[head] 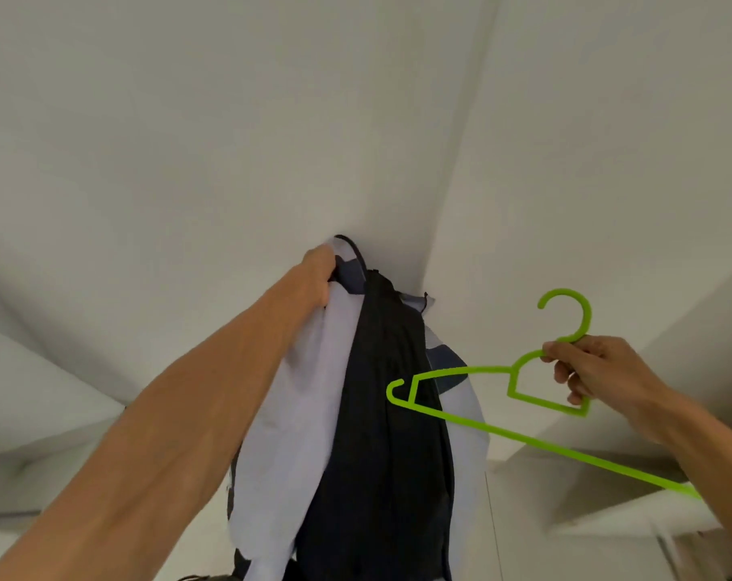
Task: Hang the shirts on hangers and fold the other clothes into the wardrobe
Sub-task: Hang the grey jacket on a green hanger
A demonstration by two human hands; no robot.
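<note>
Our left hand (319, 275) grips a pale shirt (301, 396) and a dark garment (381, 413) bunched together, held high. Our right hand (594, 371) pinches a green hanger (481, 425) by its neck, its tip crossing the cloth. The hanger is bare, so we judge nothing is hung yet. The garments' lower ends are cut off, and no collar or rail shows.
</note>
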